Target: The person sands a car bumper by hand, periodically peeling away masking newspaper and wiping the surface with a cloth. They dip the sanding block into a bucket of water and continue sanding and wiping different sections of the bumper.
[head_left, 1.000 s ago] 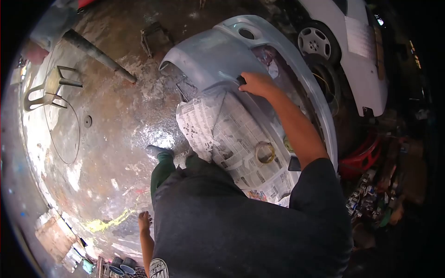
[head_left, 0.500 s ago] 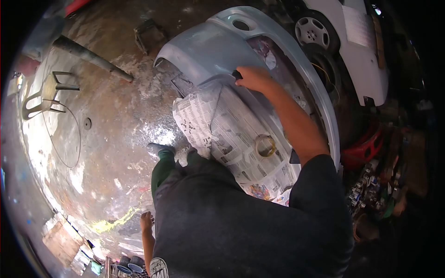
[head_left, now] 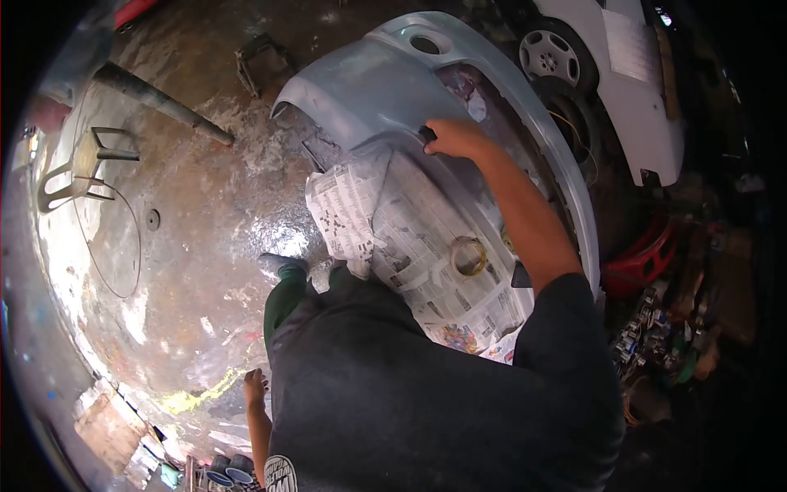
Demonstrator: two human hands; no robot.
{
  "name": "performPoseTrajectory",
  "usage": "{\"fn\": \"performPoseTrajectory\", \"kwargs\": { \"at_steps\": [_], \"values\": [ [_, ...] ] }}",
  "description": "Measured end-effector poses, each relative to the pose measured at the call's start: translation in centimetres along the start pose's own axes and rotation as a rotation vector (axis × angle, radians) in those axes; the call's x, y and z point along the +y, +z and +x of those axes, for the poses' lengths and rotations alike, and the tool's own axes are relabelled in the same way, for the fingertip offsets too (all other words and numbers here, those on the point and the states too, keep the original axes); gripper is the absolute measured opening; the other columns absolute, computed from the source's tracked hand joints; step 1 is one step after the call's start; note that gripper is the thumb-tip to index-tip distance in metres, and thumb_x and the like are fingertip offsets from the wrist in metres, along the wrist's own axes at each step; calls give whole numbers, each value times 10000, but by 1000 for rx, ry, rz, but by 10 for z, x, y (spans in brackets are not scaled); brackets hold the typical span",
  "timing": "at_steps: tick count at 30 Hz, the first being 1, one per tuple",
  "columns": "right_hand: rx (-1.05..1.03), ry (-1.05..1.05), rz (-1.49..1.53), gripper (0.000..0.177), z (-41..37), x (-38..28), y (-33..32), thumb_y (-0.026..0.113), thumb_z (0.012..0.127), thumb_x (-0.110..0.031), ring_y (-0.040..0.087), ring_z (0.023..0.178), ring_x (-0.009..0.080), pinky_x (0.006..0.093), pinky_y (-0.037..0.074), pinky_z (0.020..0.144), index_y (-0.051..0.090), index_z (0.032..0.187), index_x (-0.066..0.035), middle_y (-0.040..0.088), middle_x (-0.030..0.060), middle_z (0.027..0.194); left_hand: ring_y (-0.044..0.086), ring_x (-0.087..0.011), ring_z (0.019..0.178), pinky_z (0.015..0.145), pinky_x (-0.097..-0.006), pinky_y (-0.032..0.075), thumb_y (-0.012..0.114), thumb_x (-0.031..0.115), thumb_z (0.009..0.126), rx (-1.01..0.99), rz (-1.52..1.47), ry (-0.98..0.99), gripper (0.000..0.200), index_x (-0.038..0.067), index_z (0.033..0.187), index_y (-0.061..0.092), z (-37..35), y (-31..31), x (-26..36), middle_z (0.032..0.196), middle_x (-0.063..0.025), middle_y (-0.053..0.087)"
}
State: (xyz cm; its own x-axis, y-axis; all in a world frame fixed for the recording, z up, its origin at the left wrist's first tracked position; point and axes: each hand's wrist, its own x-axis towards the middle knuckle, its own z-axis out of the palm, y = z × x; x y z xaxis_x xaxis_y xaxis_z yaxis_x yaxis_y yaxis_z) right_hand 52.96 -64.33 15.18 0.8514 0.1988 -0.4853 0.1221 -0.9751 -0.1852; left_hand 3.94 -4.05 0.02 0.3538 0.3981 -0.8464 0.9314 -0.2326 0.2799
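Observation:
My right hand (head_left: 456,138) has its fingers closed around a small black block (head_left: 427,133), which is pressed to the edge of a grey-blue car bumper (head_left: 361,94). Newspaper sheets (head_left: 426,234) are taped below the bumper's edge and spread towards my body. A roll of tape (head_left: 469,257) lies on the paper. My left hand (head_left: 256,384) hangs at my side above the floor, its fingers loosely bent and slightly apart, with nothing visible in it.
A white car part with a wheel (head_left: 551,56) is at the upper right, and a red bumper (head_left: 643,258) lies below it. Clutter (head_left: 656,328) is piled at the right. On the left are a chair (head_left: 90,168), a post (head_left: 164,102) and a thin hose (head_left: 138,246).
My right hand has slid slightly to the right along the bumper's edge with the black block. My left hand has shifted only a little.

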Motion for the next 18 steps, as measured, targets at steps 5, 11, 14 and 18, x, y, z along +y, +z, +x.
{"fn": "performPoseTrajectory", "kwargs": {
  "at_steps": [5, 11, 14, 18],
  "values": [
    [18, -58, -24, 418, 7, -1, 8, 783, 852, -354, 674, 1087, 366, 466, 514, 880, 658, 1118, -57, 711, 159, 1147, 671, -212, 807, 643, -353, 521, 612, 371, 980, -28, 3, -2, 446, 28, 1264, 625, -2, -11, -12, 1000, -99, 676],
    [58, -13, 42, 472, 4, -6, 1, 778, 861, -366, 674, 1037, 378, 449, 507, 890, 627, 1190, -63, 709, 163, 1115, 670, -206, 798, 646, -355, 527, 618, 372, 975, -15, -10, -37, 445, 34, 1264, 624, -10, -2, -21, 996, -98, 676],
    [78, -74, -22, 469, 5, 9, 15, 777, 854, -371, 674, 1054, 375, 451, 506, 892, 630, 1181, -69, 707, 157, 1121, 670, -204, 788, 639, -349, 525, 623, 378, 975, -31, 5, -33, 449, 32, 1260, 624, -6, 0, -18, 990, -98, 678],
    [-6, -24, -32, 463, -4, -8, 1, 780, 844, -383, 675, 1070, 365, 458, 506, 900, 633, 1147, -66, 704, 153, 1114, 669, -200, 775, 628, -341, 523, 629, 389, 975, -38, 27, 3, 457, 25, 1252, 626, 0, -3, -20, 978, -99, 683]
  ]
}}
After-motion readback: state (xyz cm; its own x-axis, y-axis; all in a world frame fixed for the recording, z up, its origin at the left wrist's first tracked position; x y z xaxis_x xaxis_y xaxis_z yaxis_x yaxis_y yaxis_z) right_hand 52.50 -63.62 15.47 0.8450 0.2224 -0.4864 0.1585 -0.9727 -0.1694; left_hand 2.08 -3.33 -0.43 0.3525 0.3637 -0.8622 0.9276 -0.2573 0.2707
